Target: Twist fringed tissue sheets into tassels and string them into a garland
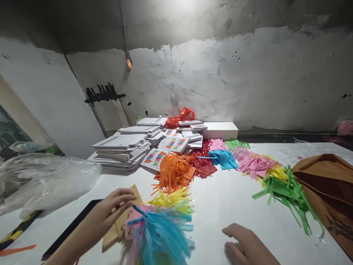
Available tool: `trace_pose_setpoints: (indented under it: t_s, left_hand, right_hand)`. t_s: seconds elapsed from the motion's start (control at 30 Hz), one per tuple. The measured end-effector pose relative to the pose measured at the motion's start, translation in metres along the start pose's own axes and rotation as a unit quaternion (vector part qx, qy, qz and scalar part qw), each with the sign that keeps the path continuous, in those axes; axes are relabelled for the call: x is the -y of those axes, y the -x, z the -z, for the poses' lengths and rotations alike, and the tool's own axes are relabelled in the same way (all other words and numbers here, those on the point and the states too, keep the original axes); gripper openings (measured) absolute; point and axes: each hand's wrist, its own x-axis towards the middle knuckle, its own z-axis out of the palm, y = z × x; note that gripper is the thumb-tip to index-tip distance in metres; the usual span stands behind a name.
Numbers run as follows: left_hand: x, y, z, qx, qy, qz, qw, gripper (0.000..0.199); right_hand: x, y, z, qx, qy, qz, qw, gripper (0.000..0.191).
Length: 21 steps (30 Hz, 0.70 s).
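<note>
My left hand (pixel 117 206) lies over a folded brown cardboard piece (pixel 113 235), its fingers stretched out and loosely apart at the edge. Right beside those fingertips is a fluffy bunch of paper fringe: blue strips (pixel 165 230) on top, pink strips (pixel 135 235) at the left and yellow strips (pixel 173 198) behind. Whether the fringe is fixed to the cardboard I cannot tell. At the lower right my right hand (pixel 245 244) hovers low at the white table (pixel 212 206), thumb and forefinger apart with nothing visible between them; its other fingers are hidden.
Behind the fringe lie orange (pixel 176 171), dark red (pixel 205 162) and blue (pixel 223 158) paper bundles. Stacks of white boxes (pixel 121 147) stand back left. Pink (pixel 256 163) and green (pixel 289 191) strips lie right, near a brown bag (pixel 331 191). Clear plastic (pixel 49 180) covers the left.
</note>
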Motion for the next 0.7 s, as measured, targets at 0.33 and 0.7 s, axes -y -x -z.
trace_pose_setpoints:
  t_s: [0.33, 0.7]
  left_hand:
    - [-0.053, -0.123, -0.166, 0.320, -0.054, -0.189, 0.927, 0.013]
    - [0.024, -0.178, -0.251, 0.225, -0.077, 0.018, 0.971, 0.033]
  right_hand:
    - [-0.062, -0.234, -0.030, 0.044, 0.073, -0.093, 0.992, 0.028]
    - [-0.063, -0.289, -0.048, 0.046, 0.097, -0.079, 0.991, 0.027]
